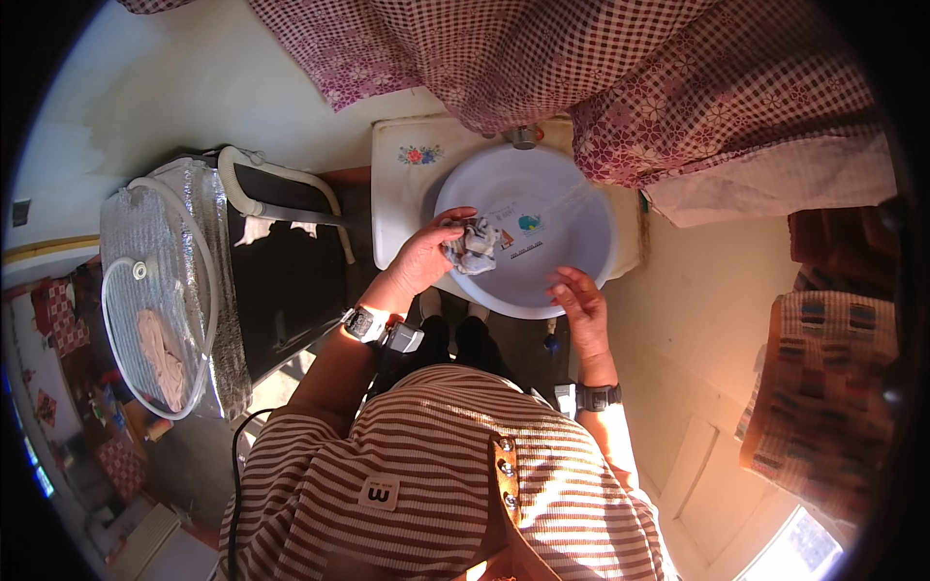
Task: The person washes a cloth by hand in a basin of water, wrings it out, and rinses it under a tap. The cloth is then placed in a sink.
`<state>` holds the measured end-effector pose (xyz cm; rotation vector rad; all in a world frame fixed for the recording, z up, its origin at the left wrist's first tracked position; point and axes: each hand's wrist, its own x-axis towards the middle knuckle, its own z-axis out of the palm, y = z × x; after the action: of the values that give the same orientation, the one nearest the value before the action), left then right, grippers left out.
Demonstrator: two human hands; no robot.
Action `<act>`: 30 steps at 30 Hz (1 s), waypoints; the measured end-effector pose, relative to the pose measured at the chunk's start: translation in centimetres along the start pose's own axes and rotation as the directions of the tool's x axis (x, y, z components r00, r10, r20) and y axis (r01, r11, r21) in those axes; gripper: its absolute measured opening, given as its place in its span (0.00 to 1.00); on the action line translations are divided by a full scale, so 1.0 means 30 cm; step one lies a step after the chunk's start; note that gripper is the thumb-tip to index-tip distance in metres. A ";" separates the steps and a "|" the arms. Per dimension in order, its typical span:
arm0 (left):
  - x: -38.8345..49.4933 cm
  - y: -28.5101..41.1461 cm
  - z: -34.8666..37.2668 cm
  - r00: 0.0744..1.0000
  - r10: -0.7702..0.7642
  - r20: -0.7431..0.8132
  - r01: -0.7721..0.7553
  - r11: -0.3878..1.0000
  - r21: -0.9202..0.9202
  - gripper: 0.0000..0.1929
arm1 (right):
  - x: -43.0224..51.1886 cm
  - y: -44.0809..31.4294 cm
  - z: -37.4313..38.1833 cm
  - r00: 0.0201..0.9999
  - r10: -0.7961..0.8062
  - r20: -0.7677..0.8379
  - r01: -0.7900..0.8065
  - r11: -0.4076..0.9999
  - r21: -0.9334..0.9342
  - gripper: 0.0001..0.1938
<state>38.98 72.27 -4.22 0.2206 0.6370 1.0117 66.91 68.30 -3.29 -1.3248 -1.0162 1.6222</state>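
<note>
My left hand [429, 248] grips a crumpled grey-and-white cloth [472, 247] above the left side of a pale blue plastic basin [465, 189]. Part of the cloth is hidden behind my fingers. My right hand [580, 301] is over the basin's front right rim, its fingers loosely bent and somewhat apart, with nothing visible in them. Printed pictures and writing mark the basin's bottom. The basin rests in a white ceramic sink [399, 207] with a flower decoration. Pale streaks show inside it at the upper right; whether they are water cannot be told.
A metal faucet [523, 137] is behind the basin, partly under a checked, flowered curtain [508, 65]. At left stands a machine with a silvery cover [196, 240], a ribbed hose [236, 181] and a thin white hose [211, 319]. A woven textile [821, 385] hangs at right.
</note>
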 end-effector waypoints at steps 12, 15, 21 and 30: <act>0.021 -0.156 -0.009 0.985 0.080 -0.156 -0.010 0.915 0.403 0.23 | 0.110 0.050 0.050 0.987 0.024 -0.161 -0.025 1.000 0.001 0.09; 0.020 -0.170 -0.040 0.961 0.146 -0.235 -0.056 0.935 0.351 0.21 | 0.103 0.040 0.005 0.962 0.062 -0.267 -0.046 0.997 0.065 0.07; 0.052 -0.191 -0.059 0.897 0.272 -0.348 -0.067 0.862 0.502 0.18 | 0.108 0.018 -0.001 0.916 0.110 -0.385 -0.075 0.992 0.106 0.04; 0.182 -0.179 -0.038 0.933 0.293 -0.209 0.007 0.565 0.825 0.11 | 0.144 0.018 -0.015 0.849 0.046 -0.527 0.041 0.988 0.152 0.05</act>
<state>44.18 73.90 -9.72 0.9679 1.4128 0.8429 66.71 72.14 -5.38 -1.5426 -0.5357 1.1978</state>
